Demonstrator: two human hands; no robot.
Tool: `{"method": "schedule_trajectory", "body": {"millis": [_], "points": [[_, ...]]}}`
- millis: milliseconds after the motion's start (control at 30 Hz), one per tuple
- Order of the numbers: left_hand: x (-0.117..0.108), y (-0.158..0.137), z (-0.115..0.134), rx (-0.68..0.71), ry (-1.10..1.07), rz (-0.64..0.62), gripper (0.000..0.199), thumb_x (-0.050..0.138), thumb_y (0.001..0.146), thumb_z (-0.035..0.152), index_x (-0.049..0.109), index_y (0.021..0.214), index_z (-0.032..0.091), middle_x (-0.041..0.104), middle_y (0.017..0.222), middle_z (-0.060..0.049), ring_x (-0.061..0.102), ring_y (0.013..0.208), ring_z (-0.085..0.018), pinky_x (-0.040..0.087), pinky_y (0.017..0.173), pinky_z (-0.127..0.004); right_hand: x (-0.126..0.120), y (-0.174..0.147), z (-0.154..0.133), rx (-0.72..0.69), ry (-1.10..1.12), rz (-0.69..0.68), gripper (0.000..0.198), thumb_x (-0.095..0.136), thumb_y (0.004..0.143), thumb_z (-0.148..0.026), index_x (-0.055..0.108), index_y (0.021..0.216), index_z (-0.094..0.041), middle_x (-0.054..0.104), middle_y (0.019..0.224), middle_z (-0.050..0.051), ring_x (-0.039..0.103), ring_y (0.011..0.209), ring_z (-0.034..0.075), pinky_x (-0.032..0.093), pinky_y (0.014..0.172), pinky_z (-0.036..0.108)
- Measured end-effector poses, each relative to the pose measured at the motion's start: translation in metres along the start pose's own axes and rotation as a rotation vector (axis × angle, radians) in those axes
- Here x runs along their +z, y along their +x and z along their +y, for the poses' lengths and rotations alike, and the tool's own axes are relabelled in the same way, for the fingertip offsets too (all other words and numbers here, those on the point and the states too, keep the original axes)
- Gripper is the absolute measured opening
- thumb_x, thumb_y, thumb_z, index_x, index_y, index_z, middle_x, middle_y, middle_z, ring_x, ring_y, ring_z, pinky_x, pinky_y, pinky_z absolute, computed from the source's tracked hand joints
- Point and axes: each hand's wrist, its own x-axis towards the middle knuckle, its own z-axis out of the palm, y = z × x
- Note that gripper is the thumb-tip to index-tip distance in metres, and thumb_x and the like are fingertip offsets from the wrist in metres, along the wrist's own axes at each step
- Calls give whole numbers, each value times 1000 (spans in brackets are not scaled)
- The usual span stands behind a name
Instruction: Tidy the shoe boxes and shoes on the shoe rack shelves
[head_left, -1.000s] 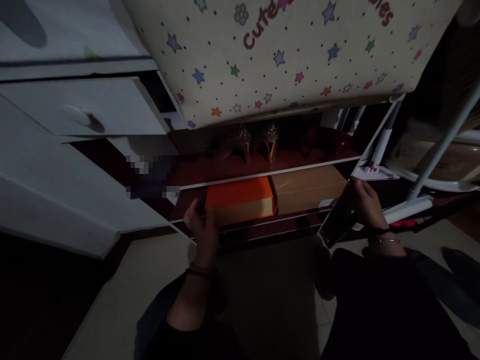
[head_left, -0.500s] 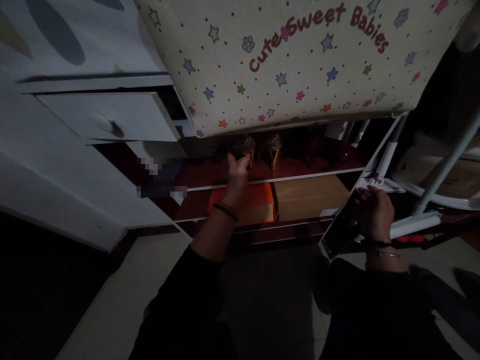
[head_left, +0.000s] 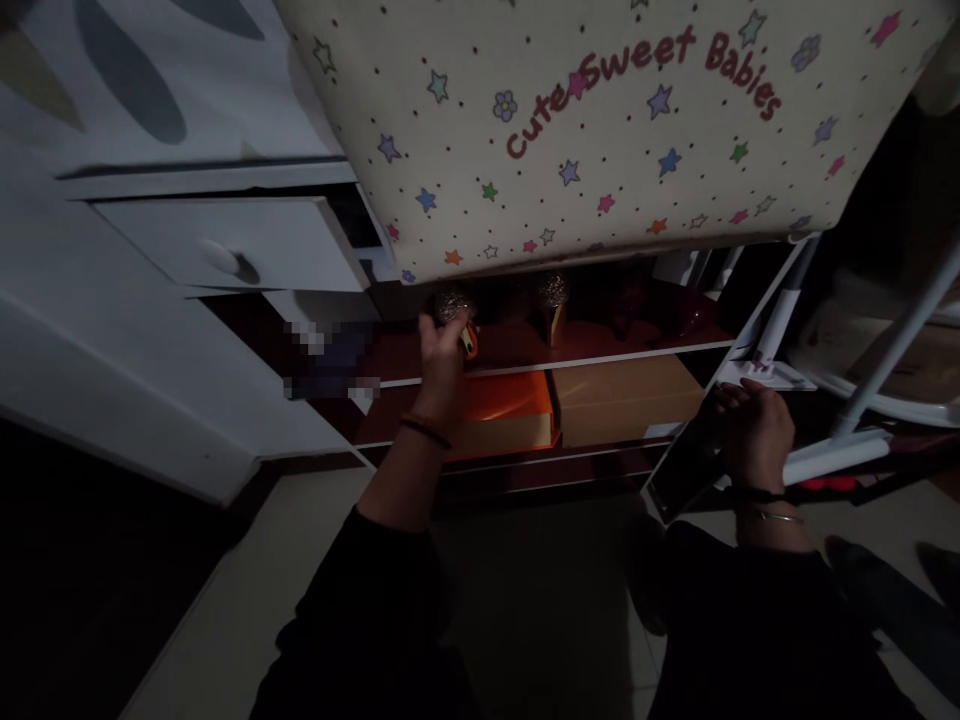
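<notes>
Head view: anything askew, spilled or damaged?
The white drawer on the left looks ajar: a dark gap shows behind its right edge. The glittery shoe at the left hand looks turned, but that fits handling. No spill visible; too dark to judge damage.

The room is dim, its near left corner sunk in black. Pale floor [head_left: 225, 560], with thin tile joints toward the near right, meets a dark skirting [head_left: 262, 475] below a whitish wall or panel [head_left: 135, 370] on the left. Above that, a white drawer [head_left: 262, 235] with a round knob stands slightly out. Dark red shelves [head_left: 510, 350], edged in white, run across the middle beneath a cream cloth [head_left: 622, 170] (starry, lettered "Cute Sweet Babies"). Pale poles [head_left: 900, 340] slant at the right.
</notes>
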Motion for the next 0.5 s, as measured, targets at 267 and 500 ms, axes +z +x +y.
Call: {"method": "schedule_trajectory", "body": {"millis": [267,500], "points": [[-28,8,16,-39,58,-57,78,96,67,39,64,137,24,77,110,-4,75,91,-20,61,88,-34,21,-25,-12,-377,-91,102,28,66,95,-47,72,104,-21,75,94,3,74,85,19,59,93,40],[-34,4,26,-30,225,-119,66,94,71,39,67,128,22,75,115,-6,72,104,-21,57,99,-35,82,-66,-39,-377,-232,-293,28,73,96,-47,74,112,-24,79,104,5,76,97,21,57,100,44]]}}
